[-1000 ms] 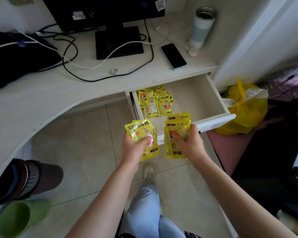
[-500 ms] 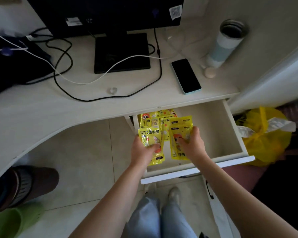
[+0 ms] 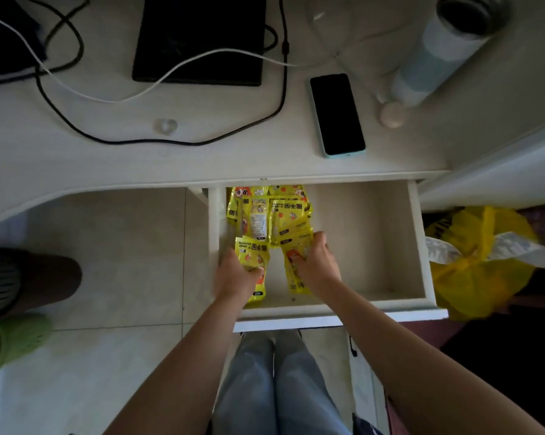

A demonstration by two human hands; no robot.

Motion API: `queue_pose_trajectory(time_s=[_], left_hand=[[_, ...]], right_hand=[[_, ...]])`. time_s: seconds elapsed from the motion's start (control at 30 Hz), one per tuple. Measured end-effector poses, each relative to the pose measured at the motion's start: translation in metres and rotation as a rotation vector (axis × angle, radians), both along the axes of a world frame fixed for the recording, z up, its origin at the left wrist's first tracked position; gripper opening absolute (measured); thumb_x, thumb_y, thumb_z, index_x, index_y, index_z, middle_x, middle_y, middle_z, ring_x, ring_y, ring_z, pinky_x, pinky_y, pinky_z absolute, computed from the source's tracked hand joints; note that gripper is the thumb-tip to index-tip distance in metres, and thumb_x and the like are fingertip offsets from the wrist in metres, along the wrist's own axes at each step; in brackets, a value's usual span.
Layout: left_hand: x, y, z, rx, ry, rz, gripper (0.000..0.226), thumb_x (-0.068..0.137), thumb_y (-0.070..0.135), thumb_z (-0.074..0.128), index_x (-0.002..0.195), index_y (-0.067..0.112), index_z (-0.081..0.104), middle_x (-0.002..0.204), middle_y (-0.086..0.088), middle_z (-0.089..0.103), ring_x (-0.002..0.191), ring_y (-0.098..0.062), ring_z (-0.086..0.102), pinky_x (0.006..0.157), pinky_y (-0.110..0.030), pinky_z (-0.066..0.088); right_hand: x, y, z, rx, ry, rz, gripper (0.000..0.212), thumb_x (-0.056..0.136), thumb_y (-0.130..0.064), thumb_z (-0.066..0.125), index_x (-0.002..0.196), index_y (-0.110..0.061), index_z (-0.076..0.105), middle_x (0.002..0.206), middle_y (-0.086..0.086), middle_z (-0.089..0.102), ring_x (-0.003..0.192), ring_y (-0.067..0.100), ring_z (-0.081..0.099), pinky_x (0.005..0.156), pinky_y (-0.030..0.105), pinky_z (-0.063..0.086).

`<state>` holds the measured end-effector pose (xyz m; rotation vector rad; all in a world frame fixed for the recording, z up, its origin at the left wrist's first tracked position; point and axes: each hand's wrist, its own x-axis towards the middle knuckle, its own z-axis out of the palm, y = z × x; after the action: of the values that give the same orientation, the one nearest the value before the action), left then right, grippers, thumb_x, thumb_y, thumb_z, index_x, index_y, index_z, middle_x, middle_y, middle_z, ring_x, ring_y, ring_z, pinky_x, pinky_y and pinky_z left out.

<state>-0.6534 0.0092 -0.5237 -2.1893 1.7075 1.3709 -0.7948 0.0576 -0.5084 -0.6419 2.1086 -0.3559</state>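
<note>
Moved down into the drawer (image 3: 374,246), near its front-left corner, left hand (image 3: 236,277) and right hand (image 3: 316,268) each gripping yellow packets (image 3: 252,252); release beside stored pile (image 3: 264,211) likely next.

light: dim, daylight from the right | blur: left grip (image 3: 237,274) slightly smeared | edges: wide-angle bending, dark corners

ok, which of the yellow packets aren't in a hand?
The loose pile at the back-left of the drawer. The left hand grips the left bunch, the right hand the right bunch, both nearer the drawer front.
</note>
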Motion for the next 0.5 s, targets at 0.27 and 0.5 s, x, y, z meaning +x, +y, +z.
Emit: queue_pose_trajectory(time_s=[0.27, 0.5], left_hand=[[-0.014, -0.006, -0.022, 0.028, 0.094, 0.137, 0.044, 0.073, 0.016, 0.081, 0.104, 0.014, 0.05, 0.099, 0.0, 0.062, 0.087, -0.019, 0.058, 0.074, -0.03, 0.044], [-0.015, -0.008, -0.049, 0.101, 0.134, 0.207, 0.053, 0.067, 0.017, 0.085, 0.11, 0.015, 0.056, 0.102, -0.003, 0.067, 0.093, -0.022, 0.065, 0.072, -0.034, 0.053]], right_hand=[[-0.002, -0.002, -0.034, 0.005, -0.068, -0.006, 0.035, 0.092, -0.028, 0.057, 0.113, -0.012, 0.033, 0.11, 0.013, 0.054, 0.093, 0.034, 0.057, 0.073, 0.041, 0.048], [-0.003, 0.001, -0.059, 0.007, -0.164, -0.075, 0.029, 0.094, -0.021, 0.058, 0.107, -0.017, 0.033, 0.097, 0.004, 0.049, 0.082, 0.023, 0.052, 0.056, 0.028, 0.039]])
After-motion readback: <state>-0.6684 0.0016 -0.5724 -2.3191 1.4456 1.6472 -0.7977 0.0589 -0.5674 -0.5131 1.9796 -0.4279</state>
